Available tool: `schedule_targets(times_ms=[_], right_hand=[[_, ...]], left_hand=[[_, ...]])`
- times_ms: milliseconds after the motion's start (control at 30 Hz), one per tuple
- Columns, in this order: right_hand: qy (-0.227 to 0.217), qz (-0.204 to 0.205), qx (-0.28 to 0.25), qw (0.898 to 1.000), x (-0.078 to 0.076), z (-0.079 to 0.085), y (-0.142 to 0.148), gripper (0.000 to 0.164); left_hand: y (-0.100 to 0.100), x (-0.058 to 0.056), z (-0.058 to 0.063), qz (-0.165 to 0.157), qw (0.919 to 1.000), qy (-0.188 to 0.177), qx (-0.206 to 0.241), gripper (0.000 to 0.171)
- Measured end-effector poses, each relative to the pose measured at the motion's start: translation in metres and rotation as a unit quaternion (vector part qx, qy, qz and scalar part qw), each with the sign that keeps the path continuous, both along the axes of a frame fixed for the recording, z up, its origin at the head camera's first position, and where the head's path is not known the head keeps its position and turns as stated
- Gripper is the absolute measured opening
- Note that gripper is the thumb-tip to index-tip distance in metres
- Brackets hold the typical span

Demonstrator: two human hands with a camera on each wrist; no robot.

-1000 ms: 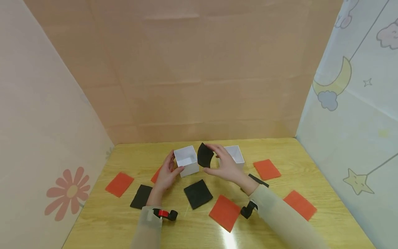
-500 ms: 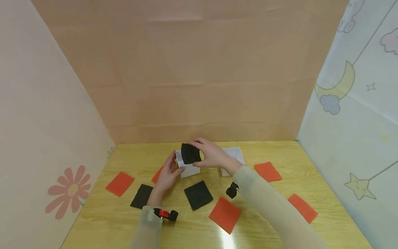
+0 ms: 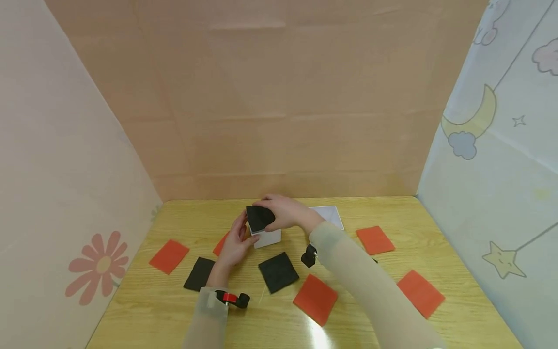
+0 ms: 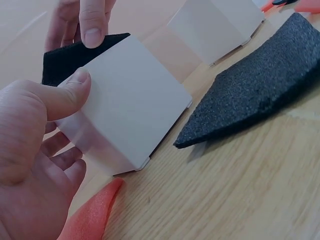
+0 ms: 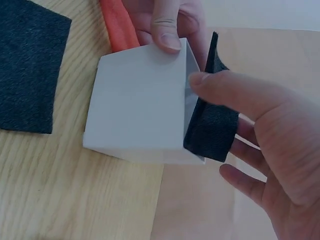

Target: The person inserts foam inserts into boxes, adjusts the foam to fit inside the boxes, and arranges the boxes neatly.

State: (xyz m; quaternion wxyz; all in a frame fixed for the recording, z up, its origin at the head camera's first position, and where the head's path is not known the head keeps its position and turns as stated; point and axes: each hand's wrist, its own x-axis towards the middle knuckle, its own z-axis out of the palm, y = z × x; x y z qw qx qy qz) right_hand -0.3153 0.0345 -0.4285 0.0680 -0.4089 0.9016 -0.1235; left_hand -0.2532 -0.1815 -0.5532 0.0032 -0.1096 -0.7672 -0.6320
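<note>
A small open-topped white box point(image 3: 268, 238) stands at the back middle of the table, its mouth upward. My left hand point(image 3: 233, 247) grips its left side, the thumb on the near wall and the fingers round the far side. Between thumb and fingers, my right hand point(image 3: 285, 213) holds a black foam square point(image 3: 259, 218) right at the box's mouth. In the right wrist view the foam square point(image 5: 212, 120) is bent and overlaps the rim. From the left wrist view, part of the black foam point(image 4: 75, 57) shows above the white wall, and the box's inside is hidden.
A second white box point(image 3: 330, 215) stands to the right, partly behind the right arm. Flat black squares point(image 3: 279, 272) and red squares point(image 3: 315, 299) lie scattered over the wooden table point(image 3: 270, 329). The right sleeve mostly covers one black piece. Upright panels border the back and sides.
My right hand has moved left with the black foam square, from between the two boxes to over the left box's mouth, then lower onto it. The left hand has kept its grip on the box.
</note>
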Motion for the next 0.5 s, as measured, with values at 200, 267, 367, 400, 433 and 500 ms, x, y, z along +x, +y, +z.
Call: schedule_targets(times_ms=[200, 267, 367, 400, 433, 500], right_hand=[[0.001, -0.014, 0.05, 0.999, 0.002, 0.005, -0.008, 0.084], [0.01, -0.012, 0.067, 0.998, 0.002, 0.008, -0.011, 0.085], [0.031, -0.009, 0.088, 0.996, 0.003, 0.013, -0.015, 0.084], [0.037, -0.01, 0.093, 0.995, 0.003, 0.015, -0.017, 0.083], [0.043, -0.01, 0.097, 0.994, 0.004, 0.017, -0.018, 0.082], [0.047, -0.01, 0.106, 0.993, 0.004, 0.02, -0.02, 0.081]], left_hand=[[-0.001, 0.0, 0.0, -0.001, 1.0, -0.003, -0.001, 0.094], [0.0, 0.0, 0.0, -0.001, 1.0, -0.003, -0.002, 0.094], [0.0, 0.001, 0.001, -0.003, 1.0, -0.003, 0.0, 0.094], [0.0, 0.001, 0.001, -0.003, 1.0, -0.004, 0.001, 0.094], [-0.001, 0.001, 0.001, -0.004, 1.0, -0.004, 0.002, 0.094], [-0.001, 0.002, 0.002, -0.003, 1.0, -0.006, 0.005, 0.093]])
